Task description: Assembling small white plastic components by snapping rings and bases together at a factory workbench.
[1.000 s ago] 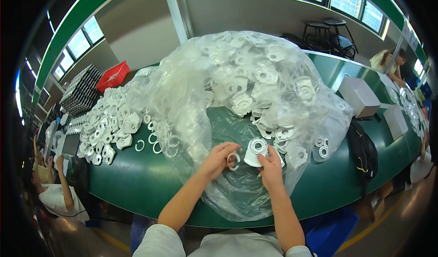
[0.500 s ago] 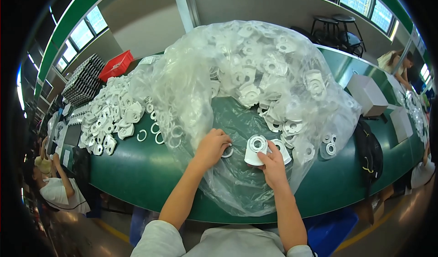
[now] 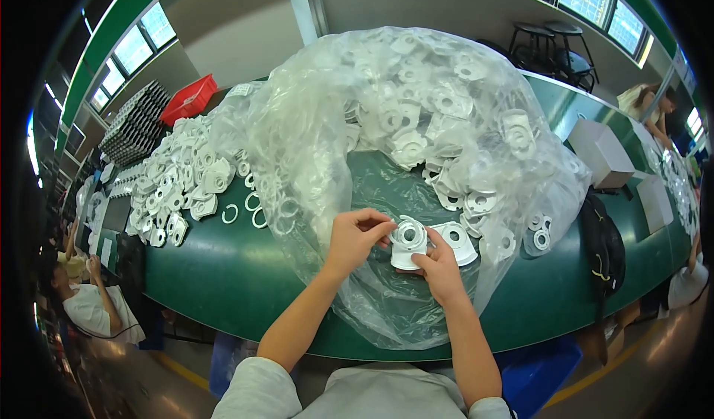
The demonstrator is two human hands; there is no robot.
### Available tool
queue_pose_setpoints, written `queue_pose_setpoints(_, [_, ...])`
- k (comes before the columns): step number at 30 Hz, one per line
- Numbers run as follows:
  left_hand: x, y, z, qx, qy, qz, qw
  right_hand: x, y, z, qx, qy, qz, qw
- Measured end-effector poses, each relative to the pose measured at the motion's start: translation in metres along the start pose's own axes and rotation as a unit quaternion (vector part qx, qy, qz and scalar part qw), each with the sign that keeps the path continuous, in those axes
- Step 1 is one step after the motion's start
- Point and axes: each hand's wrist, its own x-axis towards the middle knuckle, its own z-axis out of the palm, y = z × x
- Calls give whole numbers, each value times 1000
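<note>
Over the plastic sheet, my right hand (image 3: 440, 270) grips a white plastic part (image 3: 405, 260) with a rounded top and a round central opening, thumb on its front. My left hand (image 3: 357, 238) is closed in a pinch at the part's upper left edge. A thin white ring (image 3: 404, 219) shows there, lying against the round face, its near side partly behind my fingertips. Whether the ring is seated cannot be made out. Just right of my right hand lies another similar white part (image 3: 456, 234), flat on the sheet.
A large clear plastic bag (image 3: 305, 99) full of white parts arches around the work spot. To the left are piled parts (image 3: 190, 170), loose rings (image 3: 230, 213), a red bin (image 3: 189, 100) and stacked dark trays (image 3: 135, 125). White boxes (image 3: 599, 151) and a black bag (image 3: 601, 240) stand right.
My left hand has moved right and slightly up, bringing the white ring from beside the part onto its face. My right hand has shifted the part a little left.
</note>
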Motion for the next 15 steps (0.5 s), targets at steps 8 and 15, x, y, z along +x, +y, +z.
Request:
queue_pose_setpoints(8, [-4, -1, 6, 65, -9, 37, 997, 0, 0, 1, -21, 0, 8, 1000])
queue_pose_setpoints(15, [-4, -2, 6, 123, 8, 88, 988, -4, -5, 4, -27, -9, 5, 1000])
